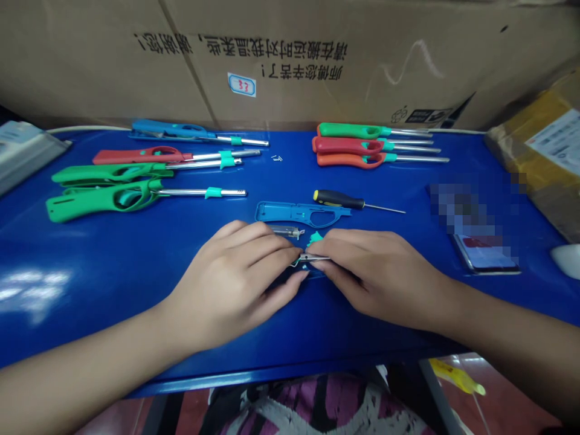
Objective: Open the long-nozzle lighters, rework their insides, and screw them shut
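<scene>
- Mid-table: the right hand (385,272) clamps a metal tube (310,257) between its fingers; the left hand (242,275) curls at the tube's end, whether gripping I cannot tell.
- Just beyond, twelve o'clock: blue half-shell (281,212).
- One o'clock: screwdriver (344,199).
- Ten o'clock: four lighters (109,173).
- Farther, one o'clock: three lighters (347,145).
- Far twelve: cardboard box (290,99).
</scene>
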The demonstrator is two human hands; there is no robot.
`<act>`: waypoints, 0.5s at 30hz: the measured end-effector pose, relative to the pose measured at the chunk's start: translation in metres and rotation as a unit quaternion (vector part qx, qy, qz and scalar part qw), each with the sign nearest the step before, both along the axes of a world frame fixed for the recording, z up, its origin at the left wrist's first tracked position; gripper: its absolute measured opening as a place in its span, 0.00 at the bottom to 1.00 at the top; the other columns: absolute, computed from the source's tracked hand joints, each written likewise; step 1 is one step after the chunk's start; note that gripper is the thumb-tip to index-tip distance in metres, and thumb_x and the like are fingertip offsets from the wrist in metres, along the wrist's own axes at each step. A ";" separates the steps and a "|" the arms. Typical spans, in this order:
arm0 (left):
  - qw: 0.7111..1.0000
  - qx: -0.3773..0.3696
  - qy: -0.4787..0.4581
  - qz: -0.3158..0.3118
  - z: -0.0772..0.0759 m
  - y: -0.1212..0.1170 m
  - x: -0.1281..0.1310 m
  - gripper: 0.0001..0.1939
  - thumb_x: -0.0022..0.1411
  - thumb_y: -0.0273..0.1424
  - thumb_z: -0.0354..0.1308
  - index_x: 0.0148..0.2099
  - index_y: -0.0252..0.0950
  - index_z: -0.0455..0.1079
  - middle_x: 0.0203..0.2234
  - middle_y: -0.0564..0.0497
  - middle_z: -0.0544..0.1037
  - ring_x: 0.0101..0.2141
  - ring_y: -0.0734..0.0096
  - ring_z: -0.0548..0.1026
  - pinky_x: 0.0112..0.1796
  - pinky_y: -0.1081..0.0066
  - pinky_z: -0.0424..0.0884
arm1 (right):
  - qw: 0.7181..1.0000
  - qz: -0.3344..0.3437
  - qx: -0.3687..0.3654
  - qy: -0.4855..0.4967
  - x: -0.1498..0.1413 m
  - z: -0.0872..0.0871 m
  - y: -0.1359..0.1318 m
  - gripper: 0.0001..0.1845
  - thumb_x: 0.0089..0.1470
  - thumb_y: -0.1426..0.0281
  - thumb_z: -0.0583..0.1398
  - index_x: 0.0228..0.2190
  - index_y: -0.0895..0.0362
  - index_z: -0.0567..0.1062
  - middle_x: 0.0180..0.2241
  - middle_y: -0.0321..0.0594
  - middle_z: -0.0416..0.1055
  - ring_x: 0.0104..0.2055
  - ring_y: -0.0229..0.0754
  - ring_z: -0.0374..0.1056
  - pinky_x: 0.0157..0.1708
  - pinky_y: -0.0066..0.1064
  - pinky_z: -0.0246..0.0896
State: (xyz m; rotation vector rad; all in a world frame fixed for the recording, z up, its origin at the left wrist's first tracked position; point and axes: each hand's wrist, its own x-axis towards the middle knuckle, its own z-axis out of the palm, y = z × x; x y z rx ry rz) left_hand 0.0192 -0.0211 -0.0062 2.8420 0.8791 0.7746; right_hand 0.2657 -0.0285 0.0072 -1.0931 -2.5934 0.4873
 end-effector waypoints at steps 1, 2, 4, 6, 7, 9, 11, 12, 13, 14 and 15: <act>1.000 -0.002 -0.001 0.000 0.000 0.000 0.000 0.07 0.72 0.32 0.62 0.47 0.33 0.77 0.41 0.46 0.85 0.39 0.60 0.79 0.38 0.61 0.69 | 1.000 0.001 0.007 -0.001 0.000 0.000 0.000 0.14 0.73 0.68 0.53 0.46 0.56 0.78 0.38 0.39 0.78 0.39 0.43 0.75 0.37 0.34 0.62; 1.000 -0.003 -0.002 -0.001 0.000 0.000 0.001 0.07 0.72 0.31 0.61 0.46 0.33 0.77 0.40 0.46 0.85 0.39 0.60 0.79 0.38 0.61 0.69 | 1.000 0.002 0.010 -0.004 0.000 0.000 0.000 0.14 0.73 0.68 0.53 0.46 0.56 0.78 0.37 0.39 0.78 0.38 0.43 0.74 0.36 0.34 0.61; 1.000 -0.009 -0.007 -0.007 0.000 0.001 0.002 0.06 0.72 0.29 0.61 0.45 0.32 0.77 0.39 0.46 0.84 0.38 0.61 0.79 0.38 0.61 0.69 | 1.000 0.005 0.011 -0.007 0.001 0.000 0.000 0.14 0.73 0.68 0.53 0.46 0.56 0.78 0.37 0.38 0.78 0.38 0.43 0.74 0.36 0.34 0.60; 1.000 -0.025 -0.011 -0.015 0.000 0.001 0.003 0.05 0.72 0.28 0.60 0.46 0.32 0.77 0.39 0.46 0.84 0.39 0.61 0.79 0.38 0.61 0.68 | 1.000 0.007 0.005 -0.009 0.002 0.000 0.001 0.14 0.73 0.67 0.53 0.45 0.56 0.78 0.37 0.38 0.78 0.38 0.43 0.73 0.36 0.34 0.60; 0.999 -0.036 -0.012 -0.018 0.000 0.001 0.003 0.06 0.72 0.27 0.59 0.46 0.32 0.77 0.40 0.46 0.84 0.39 0.61 0.79 0.38 0.61 0.68 | 1.000 0.006 0.002 -0.008 0.002 0.000 0.001 0.15 0.73 0.66 0.53 0.45 0.56 0.78 0.37 0.38 0.78 0.38 0.43 0.73 0.36 0.34 0.60; 0.998 -0.052 -0.013 -0.024 0.000 0.000 0.004 0.06 0.73 0.27 0.58 0.47 0.32 0.76 0.40 0.47 0.83 0.40 0.61 0.78 0.39 0.61 0.68 | 1.000 0.005 -0.006 -0.007 0.002 0.000 0.002 0.15 0.73 0.65 0.52 0.44 0.56 0.78 0.37 0.38 0.77 0.38 0.42 0.73 0.36 0.34 0.60; 0.998 -0.061 -0.013 -0.029 0.000 0.000 0.004 0.07 0.73 0.26 0.57 0.47 0.32 0.76 0.41 0.47 0.83 0.40 0.62 0.78 0.39 0.62 0.67 | 1.000 0.005 -0.016 -0.007 0.002 0.001 0.002 0.14 0.73 0.65 0.53 0.43 0.56 0.77 0.36 0.38 0.77 0.37 0.42 0.73 0.35 0.34 0.59; 0.997 -0.063 -0.014 -0.032 0.000 -0.001 0.003 0.07 0.74 0.26 0.56 0.47 0.32 0.76 0.41 0.47 0.83 0.41 0.62 0.78 0.39 0.62 0.68 | 1.000 0.006 -0.018 -0.006 0.002 0.002 0.002 0.14 0.72 0.65 0.53 0.42 0.57 0.77 0.35 0.37 0.76 0.36 0.41 0.72 0.34 0.33 0.59; 0.997 -0.066 -0.014 -0.035 0.000 -0.001 0.003 0.07 0.74 0.26 0.56 0.48 0.32 0.75 0.41 0.46 0.83 0.41 0.61 0.78 0.40 0.62 0.68 | 1.000 0.007 -0.017 -0.005 0.002 0.002 0.002 0.13 0.72 0.64 0.54 0.41 0.57 0.76 0.34 0.37 0.76 0.35 0.41 0.71 0.33 0.33 0.58; 0.997 -0.068 -0.014 -0.039 0.001 -0.001 0.003 0.07 0.74 0.26 0.56 0.48 0.32 0.75 0.41 0.46 0.83 0.42 0.61 0.79 0.40 0.61 0.69 | 1.000 0.009 -0.015 -0.003 0.002 0.002 0.002 0.13 0.71 0.63 0.55 0.40 0.57 0.76 0.33 0.37 0.75 0.34 0.40 0.71 0.33 0.32 0.57; 0.997 -0.069 -0.015 -0.043 0.001 -0.001 0.003 0.07 0.74 0.26 0.55 0.48 0.32 0.75 0.42 0.45 0.83 0.42 0.61 0.79 0.41 0.61 0.69 | 1.000 0.011 -0.011 0.000 0.002 0.003 0.002 0.13 0.71 0.62 0.56 0.38 0.56 0.75 0.33 0.37 0.75 0.33 0.40 0.70 0.32 0.32 0.57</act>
